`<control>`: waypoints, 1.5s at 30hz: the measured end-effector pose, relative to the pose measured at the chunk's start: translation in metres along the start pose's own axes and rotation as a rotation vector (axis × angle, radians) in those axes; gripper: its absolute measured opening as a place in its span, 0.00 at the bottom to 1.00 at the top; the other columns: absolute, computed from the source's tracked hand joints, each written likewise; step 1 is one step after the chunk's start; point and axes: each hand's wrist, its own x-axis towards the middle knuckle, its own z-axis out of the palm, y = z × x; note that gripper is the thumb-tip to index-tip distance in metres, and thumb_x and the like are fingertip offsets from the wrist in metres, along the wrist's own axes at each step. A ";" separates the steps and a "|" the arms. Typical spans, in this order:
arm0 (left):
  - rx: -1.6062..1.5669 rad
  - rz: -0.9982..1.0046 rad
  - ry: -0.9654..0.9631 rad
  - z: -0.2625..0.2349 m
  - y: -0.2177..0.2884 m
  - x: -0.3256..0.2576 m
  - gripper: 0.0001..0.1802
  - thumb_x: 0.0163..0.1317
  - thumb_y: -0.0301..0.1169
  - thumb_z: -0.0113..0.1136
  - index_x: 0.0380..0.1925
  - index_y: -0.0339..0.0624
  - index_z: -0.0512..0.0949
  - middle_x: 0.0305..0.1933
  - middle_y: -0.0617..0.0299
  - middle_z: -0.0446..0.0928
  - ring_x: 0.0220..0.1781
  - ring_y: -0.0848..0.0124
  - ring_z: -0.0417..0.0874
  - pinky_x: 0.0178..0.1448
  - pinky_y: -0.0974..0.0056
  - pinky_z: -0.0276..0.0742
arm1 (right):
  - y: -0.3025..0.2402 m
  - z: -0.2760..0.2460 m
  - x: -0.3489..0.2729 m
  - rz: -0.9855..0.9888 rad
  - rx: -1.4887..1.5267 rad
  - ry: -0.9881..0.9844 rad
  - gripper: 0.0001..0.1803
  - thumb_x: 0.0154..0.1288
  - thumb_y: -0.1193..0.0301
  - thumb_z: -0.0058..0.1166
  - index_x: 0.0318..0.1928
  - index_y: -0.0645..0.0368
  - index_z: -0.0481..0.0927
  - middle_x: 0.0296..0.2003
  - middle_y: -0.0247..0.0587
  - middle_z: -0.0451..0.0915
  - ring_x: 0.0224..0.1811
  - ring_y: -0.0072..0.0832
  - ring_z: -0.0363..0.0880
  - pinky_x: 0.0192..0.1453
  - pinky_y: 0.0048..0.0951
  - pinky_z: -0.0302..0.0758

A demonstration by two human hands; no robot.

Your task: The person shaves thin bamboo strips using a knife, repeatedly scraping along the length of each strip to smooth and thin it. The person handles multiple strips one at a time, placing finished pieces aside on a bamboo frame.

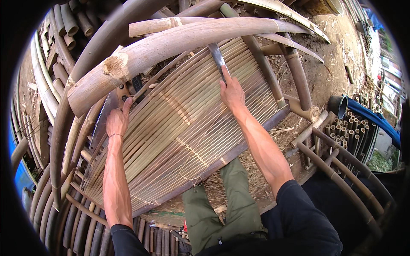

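A long slatted bamboo bench seat [175,119] lies slantwise before me, its thin strips laced with cord. My right hand [232,91] is closed round the handle of a knife [217,56]; its wide metal blade points away over the slats, and the tip passes under a thick bamboo pole [179,40]. My left hand [117,121] is closed at the seat's left rim, thumb stretched upward. Right beside it is a saw [123,91] with a brown handle and a toothed blade. What the left fingers grip is hidden. A loose thin cord [183,164] loops over the near slats.
Curved bamboo poles [64,123] arch along the left. Cut bamboo lengths [350,130] are stacked at the right near a dark bucket [338,106]. A bamboo frame [337,164] stands at the lower right. Shavings [256,170] litter the ground by my legs.
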 end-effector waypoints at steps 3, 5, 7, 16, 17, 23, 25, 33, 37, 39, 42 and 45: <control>0.004 -0.005 -0.007 0.006 0.000 0.001 0.53 0.59 0.75 0.35 0.32 0.26 0.82 0.37 0.30 0.78 0.46 0.38 0.80 0.52 0.45 0.73 | 0.007 -0.001 -0.003 0.005 -0.009 -0.001 0.33 0.69 0.67 0.50 0.72 0.38 0.57 0.36 0.52 0.73 0.42 0.48 0.77 0.47 0.46 0.75; 0.004 0.009 -0.024 0.006 -0.001 0.001 0.53 0.59 0.75 0.34 0.30 0.27 0.82 0.35 0.30 0.79 0.44 0.38 0.80 0.51 0.45 0.73 | 0.008 -0.005 -0.003 0.005 -0.030 -0.006 0.33 0.68 0.67 0.51 0.72 0.38 0.57 0.37 0.52 0.73 0.42 0.48 0.77 0.47 0.45 0.75; -0.006 0.042 -0.055 0.000 0.002 0.001 0.54 0.59 0.75 0.32 0.29 0.28 0.82 0.34 0.31 0.79 0.42 0.37 0.81 0.49 0.45 0.73 | 0.009 -0.005 -0.005 0.003 -0.024 0.018 0.33 0.68 0.67 0.51 0.72 0.38 0.57 0.37 0.52 0.73 0.42 0.48 0.77 0.47 0.45 0.76; 0.097 0.308 0.362 0.045 0.005 -0.010 0.38 0.63 0.55 0.55 0.63 0.36 0.66 0.68 0.43 0.63 0.70 0.50 0.63 0.69 0.49 0.60 | -0.002 -0.017 -0.003 0.079 -0.211 -0.007 0.32 0.68 0.68 0.47 0.72 0.40 0.58 0.39 0.58 0.75 0.40 0.54 0.80 0.44 0.51 0.78; 0.080 0.328 0.369 0.050 0.006 -0.011 0.38 0.63 0.54 0.55 0.64 0.36 0.66 0.69 0.43 0.62 0.70 0.50 0.62 0.69 0.49 0.59 | -0.006 -0.021 -0.001 0.081 -0.255 -0.028 0.32 0.68 0.68 0.47 0.72 0.40 0.58 0.39 0.59 0.76 0.40 0.55 0.81 0.44 0.51 0.78; 0.066 0.282 0.263 0.080 -0.014 -0.022 0.38 0.58 0.52 0.61 0.62 0.37 0.69 0.66 0.45 0.64 0.65 0.48 0.67 0.66 0.50 0.64 | -0.049 -0.079 0.024 0.077 -0.396 -0.123 0.29 0.70 0.62 0.46 0.70 0.40 0.58 0.43 0.60 0.79 0.44 0.52 0.82 0.50 0.51 0.78; 0.007 0.250 0.204 0.071 -0.008 -0.020 0.39 0.56 0.51 0.61 0.62 0.37 0.69 0.65 0.46 0.64 0.63 0.48 0.68 0.66 0.50 0.64 | -0.058 -0.092 0.037 0.010 -0.444 -0.083 0.28 0.69 0.64 0.47 0.68 0.41 0.61 0.42 0.61 0.79 0.45 0.56 0.80 0.50 0.53 0.77; 0.185 0.068 0.222 0.082 -0.006 -0.024 0.44 0.52 0.60 0.60 0.64 0.45 0.67 0.66 0.54 0.59 0.63 0.52 0.65 0.66 0.44 0.57 | -0.062 -0.096 0.050 -0.074 -0.693 -0.305 0.30 0.61 0.76 0.42 0.65 0.47 0.65 0.44 0.61 0.81 0.47 0.54 0.81 0.49 0.52 0.77; -0.196 0.092 0.119 0.073 -0.028 -0.028 0.38 0.58 0.54 0.59 0.62 0.41 0.68 0.63 0.48 0.62 0.63 0.50 0.66 0.67 0.49 0.62 | -0.057 -0.097 0.033 -0.207 -0.528 -0.294 0.29 0.58 0.76 0.43 0.63 0.55 0.67 0.40 0.66 0.80 0.43 0.59 0.79 0.47 0.53 0.75; -0.469 0.089 0.255 0.078 -0.070 -0.043 0.38 0.58 0.51 0.60 0.62 0.37 0.67 0.63 0.45 0.62 0.65 0.49 0.65 0.69 0.47 0.60 | -0.041 -0.086 -0.001 -0.368 -0.405 -0.161 0.33 0.53 0.74 0.49 0.63 0.64 0.65 0.40 0.69 0.79 0.44 0.60 0.78 0.48 0.52 0.74; -0.493 -0.163 0.449 0.101 -0.160 -0.077 0.38 0.59 0.48 0.59 0.64 0.36 0.64 0.68 0.44 0.60 0.72 0.48 0.57 0.74 0.48 0.54 | -0.100 -0.080 -0.103 -0.229 -0.196 -0.287 0.36 0.52 0.80 0.49 0.67 0.63 0.63 0.41 0.66 0.80 0.47 0.56 0.81 0.50 0.41 0.76; -0.329 -0.319 0.551 0.118 -0.281 -0.094 0.41 0.61 0.48 0.58 0.68 0.36 0.59 0.73 0.45 0.54 0.77 0.50 0.50 0.77 0.48 0.47 | -0.144 -0.053 -0.208 -0.299 -0.102 -0.386 0.38 0.56 0.82 0.49 0.70 0.58 0.61 0.37 0.53 0.79 0.32 0.37 0.77 0.43 0.33 0.76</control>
